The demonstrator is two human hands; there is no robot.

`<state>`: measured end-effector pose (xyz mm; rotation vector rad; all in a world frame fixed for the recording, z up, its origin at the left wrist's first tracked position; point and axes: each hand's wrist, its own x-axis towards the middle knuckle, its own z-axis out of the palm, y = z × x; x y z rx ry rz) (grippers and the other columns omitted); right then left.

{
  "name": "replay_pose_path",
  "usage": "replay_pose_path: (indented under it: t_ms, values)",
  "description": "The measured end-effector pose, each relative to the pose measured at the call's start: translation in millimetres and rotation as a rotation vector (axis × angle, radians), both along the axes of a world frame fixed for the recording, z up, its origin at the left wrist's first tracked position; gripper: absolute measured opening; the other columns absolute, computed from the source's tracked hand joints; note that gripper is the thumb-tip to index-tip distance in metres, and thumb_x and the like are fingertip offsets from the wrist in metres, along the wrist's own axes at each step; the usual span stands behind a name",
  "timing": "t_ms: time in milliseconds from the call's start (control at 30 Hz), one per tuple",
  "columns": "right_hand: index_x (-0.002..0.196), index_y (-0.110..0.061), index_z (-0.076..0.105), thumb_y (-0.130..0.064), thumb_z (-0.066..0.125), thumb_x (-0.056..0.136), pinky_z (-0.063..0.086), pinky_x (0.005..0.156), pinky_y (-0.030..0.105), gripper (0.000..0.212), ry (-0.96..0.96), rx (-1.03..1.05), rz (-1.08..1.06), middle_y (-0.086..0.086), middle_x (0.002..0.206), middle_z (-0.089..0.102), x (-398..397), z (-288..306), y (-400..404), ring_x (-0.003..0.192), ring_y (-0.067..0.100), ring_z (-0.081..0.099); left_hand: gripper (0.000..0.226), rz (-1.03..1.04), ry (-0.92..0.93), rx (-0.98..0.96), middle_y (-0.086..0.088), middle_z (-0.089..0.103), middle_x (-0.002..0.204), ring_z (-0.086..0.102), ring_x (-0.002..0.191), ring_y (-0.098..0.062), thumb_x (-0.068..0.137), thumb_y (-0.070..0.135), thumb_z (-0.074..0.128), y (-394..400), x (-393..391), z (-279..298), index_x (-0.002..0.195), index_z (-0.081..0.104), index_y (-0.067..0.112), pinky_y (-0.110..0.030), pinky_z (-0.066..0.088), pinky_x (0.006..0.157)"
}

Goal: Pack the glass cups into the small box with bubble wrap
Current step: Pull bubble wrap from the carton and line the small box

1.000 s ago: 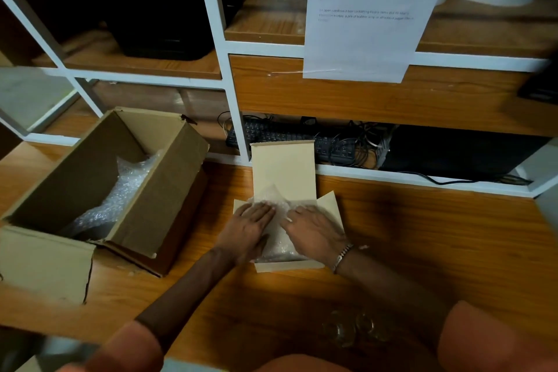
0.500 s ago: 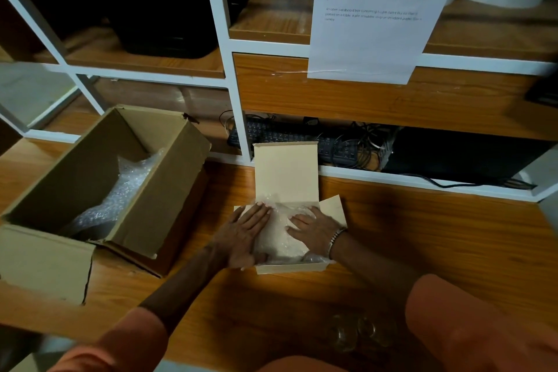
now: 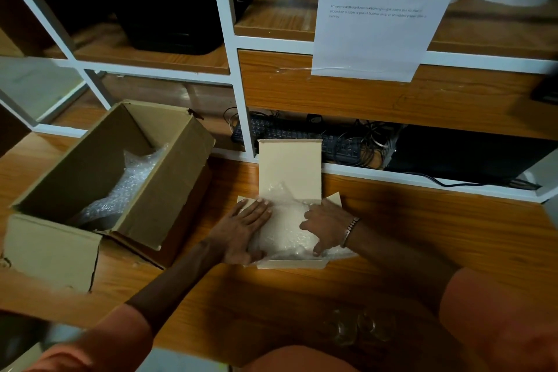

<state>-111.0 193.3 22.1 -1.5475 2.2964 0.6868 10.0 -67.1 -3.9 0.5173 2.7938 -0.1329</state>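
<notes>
The small box [image 3: 291, 264] sits open on the table [image 3: 422, 235], lid up, so things can go in. Both hands lie flat on the wrap [image 3: 285, 226]: left hand [image 3: 241, 228] and right hand [image 3: 327, 226] push it down. The cups [image 3: 359, 328] wait near the table's front edge.

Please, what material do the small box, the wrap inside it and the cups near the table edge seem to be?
Small box: likely thin matte cardboard, pale beige, creased flaps.
Bubble wrap: translucent plastic film, bubbled and shiny.
Cups: probably clear glass; the table shows through, though dim.
</notes>
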Motion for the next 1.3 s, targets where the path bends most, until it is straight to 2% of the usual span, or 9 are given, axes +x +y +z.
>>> replay_pose_path:
  t_ms: [67, 233, 500, 633, 767, 833, 967, 1167, 1300]
  values:
    - [0.143, -0.021, 0.056, -0.072, 0.059, 0.092, 0.033, 0.112, 0.051, 0.072, -0.006, -0.007, -0.034, 0.009, 0.137, 0.063, 2.5, -11.9, 7.2, 0.132, 0.029, 0.054, 0.114, 0.005, -0.021, -0.021, -0.007, -0.023, 0.176, -0.027, 0.161, -0.023, 0.087, 0.094, 0.009, -3.5, 5.3, -6.3, 0.169, -0.014, 0.018, -0.051, -0.01, 0.131]
    - [0.159, -0.015, 0.033, -0.064, 0.059, 0.094, 0.012, 0.122, 0.063, 0.086, -0.064, 0.005, -0.087, 0.013, 0.153, 0.053, 24.6, -30.1, 10.5, 0.141, 0.03, 0.052, 0.112, -0.006, -0.012, -0.021, -0.006, -0.029, 0.174, -0.029, 0.16, -0.021, 0.092, 0.087, 0.026, 0.1, 12.6, -11.5, 0.169, -0.013, 0.017, -0.049, -0.012, 0.131]
    - [0.17, -0.029, 0.002, -0.068, 0.032, 0.105, -0.005, 0.124, 0.069, 0.082, 0.076, 0.198, -0.038, 0.014, 0.177, 0.013, 40.8, -35.7, 2.8, 0.163, 0.033, 0.018, 0.092, 0.068, -0.044, 0.036, -0.003, -0.03, 0.173, -0.034, 0.158, -0.018, 0.105, 0.075, 0.017, 11.0, 24.7, -13.5, 0.167, -0.021, 0.019, -0.048, -0.015, 0.131]
    - [0.17, -0.029, 0.008, -0.07, 0.033, 0.103, 0.003, 0.124, 0.069, 0.082, 0.063, 0.19, -0.055, 0.014, 0.175, 0.021, 38.8, -32.1, 0.6, 0.161, 0.035, 0.023, 0.085, 0.098, 0.005, 0.046, -0.005, -0.023, 0.175, -0.028, 0.161, -0.02, 0.108, 0.069, 0.011, 15.0, 30.7, -16.4, 0.168, -0.014, 0.015, -0.052, -0.009, 0.132]
    - [0.137, -0.022, 0.064, -0.05, 0.056, 0.103, 0.037, 0.111, 0.051, 0.045, -0.088, -0.013, -0.121, 0.009, 0.135, 0.069, 35.3, -8.1, -0.9, 0.132, 0.031, 0.06, 0.09, 0.1, 0.079, 0.113, -0.004, -0.013, 0.177, -0.021, 0.162, -0.018, 0.107, 0.074, 0.02, 16.6, 36.6, -9.4, 0.17, -0.005, 0.014, -0.047, -0.014, 0.13]
    - [0.129, -0.021, 0.072, -0.046, 0.06, 0.101, 0.051, 0.101, 0.045, 0.038, -0.151, -0.175, -0.164, 0.008, 0.127, 0.074, 34.3, 5.7, -5.1, 0.122, 0.03, 0.066, 0.089, 0.125, 0.135, 0.158, -0.002, -0.011, 0.177, -0.018, 0.163, -0.016, 0.107, 0.073, 0.023, 15.8, 43.4, -4.2, 0.17, -0.002, 0.015, -0.043, -0.014, 0.13]
    - [0.132, -0.022, 0.067, -0.041, 0.059, 0.101, 0.06, 0.087, 0.044, 0.037, -0.149, -0.418, -0.153, 0.004, 0.121, 0.073, 44.0, 18.0, -23.8, 0.111, 0.028, 0.071, 0.083, 0.224, 0.156, 0.217, 0.0, -0.011, 0.178, -0.018, 0.163, -0.013, 0.108, 0.068, 0.026, 12.7, 56.4, -1.6, 0.17, -0.002, 0.021, -0.042, -0.011, 0.131]
    - [0.16, -0.02, 0.038, -0.025, 0.079, 0.089, 0.052, 0.104, 0.044, 0.083, -0.167, -0.422, -0.139, 0.009, 0.149, 0.054, 37.3, 1.2, -45.7, 0.133, 0.029, 0.055, 0.096, 0.289, 0.078, 0.189, -0.001, -0.017, 0.177, -0.021, 0.163, -0.018, 0.099, 0.076, 0.034, 15.3, 70.5, 0.4, 0.171, -0.002, 0.022, -0.048, -0.007, 0.132]
    - [0.158, -0.023, 0.044, -0.023, 0.079, 0.09, 0.05, 0.1, 0.039, 0.077, -0.228, -0.457, -0.12, 0.007, 0.145, 0.053, 31.8, -0.2, -45.3, 0.129, 0.026, 0.052, 0.098, 0.323, 0.052, 0.226, -0.001, -0.019, 0.176, -0.024, 0.162, -0.017, 0.097, 0.079, 0.037, 13.5, 72.3, 6.6, 0.171, -0.001, 0.026, -0.05, -0.006, 0.133]
